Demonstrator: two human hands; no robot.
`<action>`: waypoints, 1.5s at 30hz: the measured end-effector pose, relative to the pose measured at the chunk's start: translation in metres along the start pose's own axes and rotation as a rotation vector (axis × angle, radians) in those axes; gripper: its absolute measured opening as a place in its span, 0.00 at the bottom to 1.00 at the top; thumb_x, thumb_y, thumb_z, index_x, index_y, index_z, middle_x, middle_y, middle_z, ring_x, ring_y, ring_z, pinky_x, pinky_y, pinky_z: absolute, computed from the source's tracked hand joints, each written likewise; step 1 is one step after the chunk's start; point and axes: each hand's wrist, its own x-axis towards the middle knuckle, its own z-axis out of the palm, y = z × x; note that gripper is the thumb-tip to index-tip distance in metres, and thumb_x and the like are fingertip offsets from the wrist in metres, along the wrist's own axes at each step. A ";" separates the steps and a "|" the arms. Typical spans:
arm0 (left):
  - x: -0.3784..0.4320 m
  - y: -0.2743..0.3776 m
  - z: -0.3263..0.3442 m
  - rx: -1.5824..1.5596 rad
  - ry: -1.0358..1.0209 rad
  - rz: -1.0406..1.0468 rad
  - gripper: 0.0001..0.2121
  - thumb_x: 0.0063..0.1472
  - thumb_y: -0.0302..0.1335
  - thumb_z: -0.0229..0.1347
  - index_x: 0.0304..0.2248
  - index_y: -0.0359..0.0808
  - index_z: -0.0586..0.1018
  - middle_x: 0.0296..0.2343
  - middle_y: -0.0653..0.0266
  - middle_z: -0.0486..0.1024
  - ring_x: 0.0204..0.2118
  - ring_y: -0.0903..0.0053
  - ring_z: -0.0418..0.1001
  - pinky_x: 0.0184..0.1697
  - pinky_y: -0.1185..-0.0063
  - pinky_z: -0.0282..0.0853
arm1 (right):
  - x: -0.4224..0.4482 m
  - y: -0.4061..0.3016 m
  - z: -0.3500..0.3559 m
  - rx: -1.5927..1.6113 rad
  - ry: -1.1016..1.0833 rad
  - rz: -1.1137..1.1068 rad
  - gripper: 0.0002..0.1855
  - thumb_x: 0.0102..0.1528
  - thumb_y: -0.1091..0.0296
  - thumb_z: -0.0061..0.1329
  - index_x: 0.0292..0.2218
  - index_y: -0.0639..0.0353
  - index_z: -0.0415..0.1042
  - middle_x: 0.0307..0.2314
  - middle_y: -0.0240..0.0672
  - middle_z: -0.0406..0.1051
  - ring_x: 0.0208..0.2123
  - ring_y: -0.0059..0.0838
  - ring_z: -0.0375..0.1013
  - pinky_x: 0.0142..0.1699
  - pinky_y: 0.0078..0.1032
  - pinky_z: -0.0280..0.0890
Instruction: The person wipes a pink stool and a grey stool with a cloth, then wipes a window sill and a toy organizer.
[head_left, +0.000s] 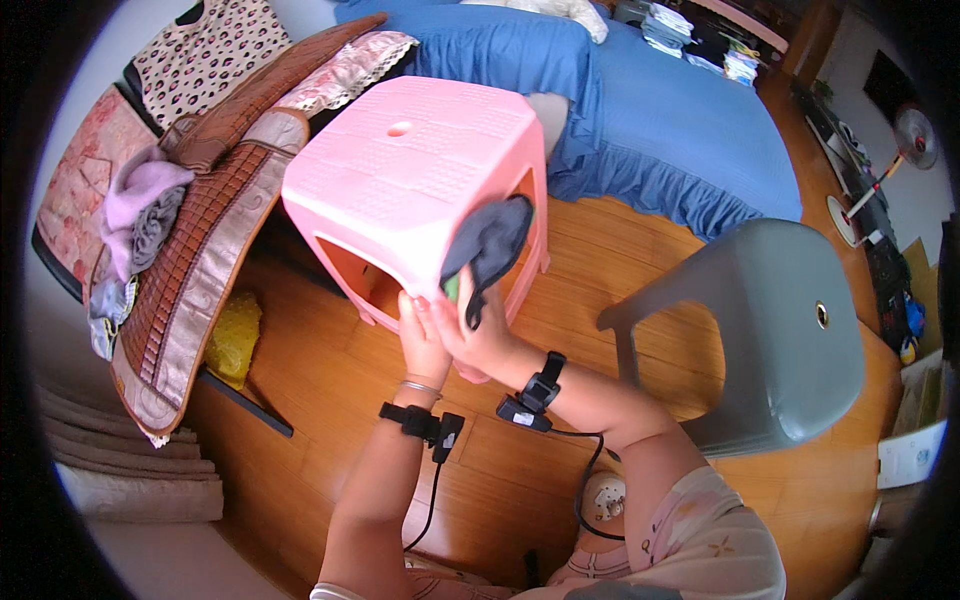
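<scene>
A pink plastic stool (390, 172) with a textured seat and a small hole in its top is in front of me. My left hand (424, 337) is at its near leg, fingers closed around the edge. Just beside it, my right hand (484, 326) holds a dark grey cloth (491, 232) against the same near corner. A bit of green (451, 286) shows between the cloth and the fingers. The cloth covers part of the stool's right side opening, and my hands hide much of the near leg.
A grey-green plastic stool (795, 337) lies tipped at right. Leftward, a chair with a brown woven mat (217, 202) carries a lilac cloth (146, 187); a yellow bag (234, 337) sits below. Behind is a bed with a blue cover (675, 112). A fan (862, 206) stands far right.
</scene>
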 end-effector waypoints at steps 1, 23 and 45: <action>0.000 0.000 0.000 -0.008 -0.005 0.015 0.19 0.68 0.42 0.38 0.40 0.31 0.65 0.32 0.54 0.72 0.34 0.70 0.71 0.36 0.74 0.67 | -0.007 -0.001 -0.002 -0.022 -0.019 -0.040 0.26 0.56 0.60 0.44 0.51 0.69 0.63 0.40 0.54 0.65 0.42 0.54 0.64 0.47 0.46 0.57; 0.000 0.011 -0.005 0.082 -0.002 0.041 0.17 0.70 0.36 0.34 0.42 0.28 0.64 0.29 0.58 0.66 0.31 0.72 0.63 0.38 0.76 0.62 | -0.143 0.025 -0.006 0.036 -0.404 0.343 0.18 0.51 0.68 0.48 0.44 0.60 0.63 0.39 0.50 0.64 0.45 0.53 0.62 0.51 0.43 0.56; 0.006 0.019 0.019 0.028 -0.078 0.003 0.18 0.70 0.37 0.34 0.41 0.28 0.65 0.31 0.55 0.68 0.34 0.70 0.65 0.42 0.74 0.63 | -0.240 0.095 0.021 0.129 -0.136 0.894 0.25 0.63 0.58 0.35 0.55 0.66 0.53 0.53 0.57 0.55 0.56 0.48 0.56 0.57 0.33 0.54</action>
